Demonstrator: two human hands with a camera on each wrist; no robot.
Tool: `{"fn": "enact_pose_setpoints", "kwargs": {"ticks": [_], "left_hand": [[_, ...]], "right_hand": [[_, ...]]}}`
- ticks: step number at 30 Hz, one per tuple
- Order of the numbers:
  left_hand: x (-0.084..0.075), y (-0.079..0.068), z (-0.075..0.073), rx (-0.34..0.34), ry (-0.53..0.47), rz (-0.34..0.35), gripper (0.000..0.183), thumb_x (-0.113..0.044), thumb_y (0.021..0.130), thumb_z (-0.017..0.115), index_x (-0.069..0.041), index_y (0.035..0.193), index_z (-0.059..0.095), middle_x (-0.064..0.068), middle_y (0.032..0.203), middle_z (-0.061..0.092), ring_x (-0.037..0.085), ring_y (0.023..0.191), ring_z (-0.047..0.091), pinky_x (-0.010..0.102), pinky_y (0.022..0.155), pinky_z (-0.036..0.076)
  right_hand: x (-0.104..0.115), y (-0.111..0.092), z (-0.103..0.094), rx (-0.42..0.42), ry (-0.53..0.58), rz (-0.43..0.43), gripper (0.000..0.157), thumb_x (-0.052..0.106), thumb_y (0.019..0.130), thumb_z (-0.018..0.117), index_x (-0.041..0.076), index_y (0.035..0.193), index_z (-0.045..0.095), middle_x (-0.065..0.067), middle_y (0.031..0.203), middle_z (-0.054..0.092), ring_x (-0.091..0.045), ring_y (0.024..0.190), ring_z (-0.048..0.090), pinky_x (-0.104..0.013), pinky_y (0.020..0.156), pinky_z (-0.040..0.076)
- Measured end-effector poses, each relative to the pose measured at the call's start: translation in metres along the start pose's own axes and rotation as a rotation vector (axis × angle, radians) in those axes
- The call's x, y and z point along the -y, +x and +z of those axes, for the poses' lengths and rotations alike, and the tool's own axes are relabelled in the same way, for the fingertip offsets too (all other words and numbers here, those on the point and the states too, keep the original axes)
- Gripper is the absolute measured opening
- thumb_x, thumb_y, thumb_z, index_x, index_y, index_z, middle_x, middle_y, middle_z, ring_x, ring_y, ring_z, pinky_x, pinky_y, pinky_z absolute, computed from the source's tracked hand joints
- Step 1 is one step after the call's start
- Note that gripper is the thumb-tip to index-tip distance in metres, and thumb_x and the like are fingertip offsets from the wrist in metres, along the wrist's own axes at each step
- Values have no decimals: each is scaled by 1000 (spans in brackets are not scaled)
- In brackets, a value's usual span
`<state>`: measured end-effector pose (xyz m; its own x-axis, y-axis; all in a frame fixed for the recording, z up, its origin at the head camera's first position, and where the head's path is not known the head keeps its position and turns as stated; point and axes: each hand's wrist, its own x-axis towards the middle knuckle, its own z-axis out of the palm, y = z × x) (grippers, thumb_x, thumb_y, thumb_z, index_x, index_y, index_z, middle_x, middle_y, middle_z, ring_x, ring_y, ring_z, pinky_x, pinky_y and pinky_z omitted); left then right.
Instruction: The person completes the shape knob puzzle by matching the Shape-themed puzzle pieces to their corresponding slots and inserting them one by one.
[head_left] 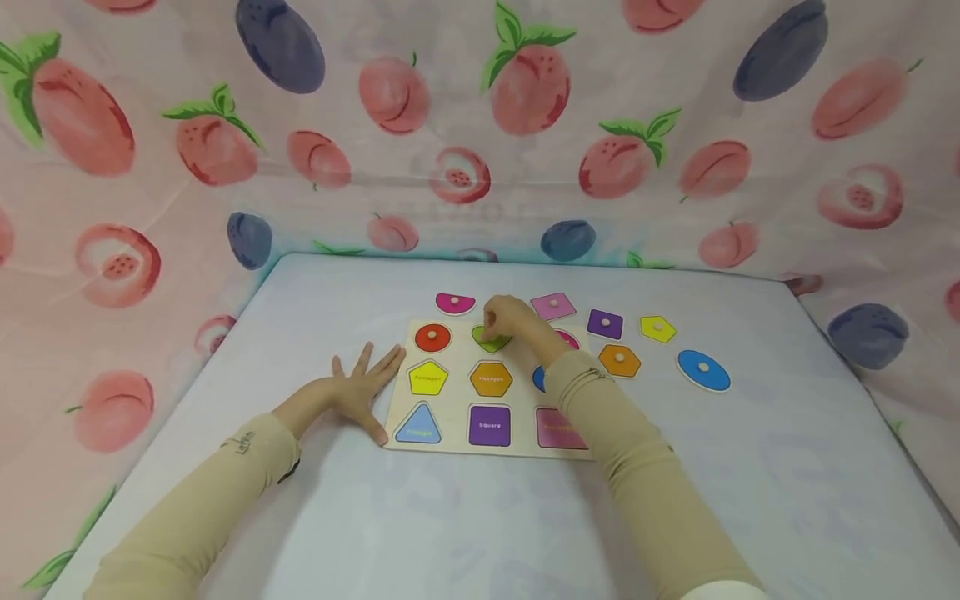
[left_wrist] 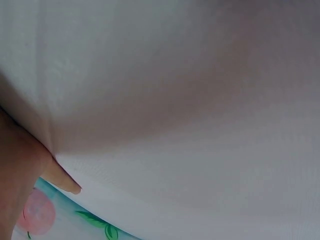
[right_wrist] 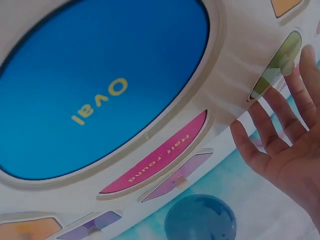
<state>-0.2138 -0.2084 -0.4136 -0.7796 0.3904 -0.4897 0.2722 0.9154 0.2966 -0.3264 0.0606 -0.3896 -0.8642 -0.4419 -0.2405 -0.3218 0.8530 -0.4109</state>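
A wooden shape puzzle board (head_left: 453, 410) lies flat on the table. At its back row my right hand (head_left: 513, 321) pinches the knob of a green heart piece (head_left: 491, 340). In the right wrist view, this green piece (right_wrist: 280, 65) sits at the board beside the fingertips of the right hand (right_wrist: 290, 135). My left hand (head_left: 360, 392) lies with fingers spread at the board's left edge, its fingertips and thumb touching that edge. Only part of the left hand (left_wrist: 25, 165) shows in the left wrist view. A red circle piece (head_left: 432, 337) with a knob sits in the board's back-left recess.
Loose knobbed pieces lie behind and right of the board: a magenta half-round (head_left: 455, 304), pink rectangle (head_left: 553, 306), purple square (head_left: 605, 324), yellow pentagon (head_left: 657, 328), orange hexagon (head_left: 620, 360) and blue oval (head_left: 703, 371). A fruit-patterned cloth (head_left: 465, 75) hangs behind the table.
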Motion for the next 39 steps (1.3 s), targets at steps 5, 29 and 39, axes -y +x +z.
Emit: {"fn": "enact_pose_setpoints", "kwargs": {"ticks": [5, 29, 39], "left_hand": [[-2, 1, -1, -4, -1, -2, 139, -53, 56, 84, -14, 151, -9, 9, 158, -18, 46, 138, -25, 79, 93, -17], [0, 0, 1, 4, 1, -15, 138, -53, 56, 84, -16, 151, -10, 7, 158, -20, 45, 138, -27, 78, 94, -18], [0, 1, 2, 2, -1, -11, 139, -53, 56, 84, -16, 151, -10, 7, 158, -20, 44, 139, -27, 78, 94, -18]], "right_hand": [[0, 1, -5, -6, -12, -2, 23, 26, 83, 72, 5, 81, 62, -4, 84, 57, -18, 80, 50, -25, 69, 43], [22, 22, -2, -150, -144, -139, 17, 15, 90, 63, 4, 103, 62, -10, 105, 66, -25, 96, 57, -36, 90, 49], [30, 34, -5, -166, -172, -173, 21, 16, 92, 61, 6, 109, 64, -10, 115, 65, -25, 107, 57, -35, 98, 46]]}}
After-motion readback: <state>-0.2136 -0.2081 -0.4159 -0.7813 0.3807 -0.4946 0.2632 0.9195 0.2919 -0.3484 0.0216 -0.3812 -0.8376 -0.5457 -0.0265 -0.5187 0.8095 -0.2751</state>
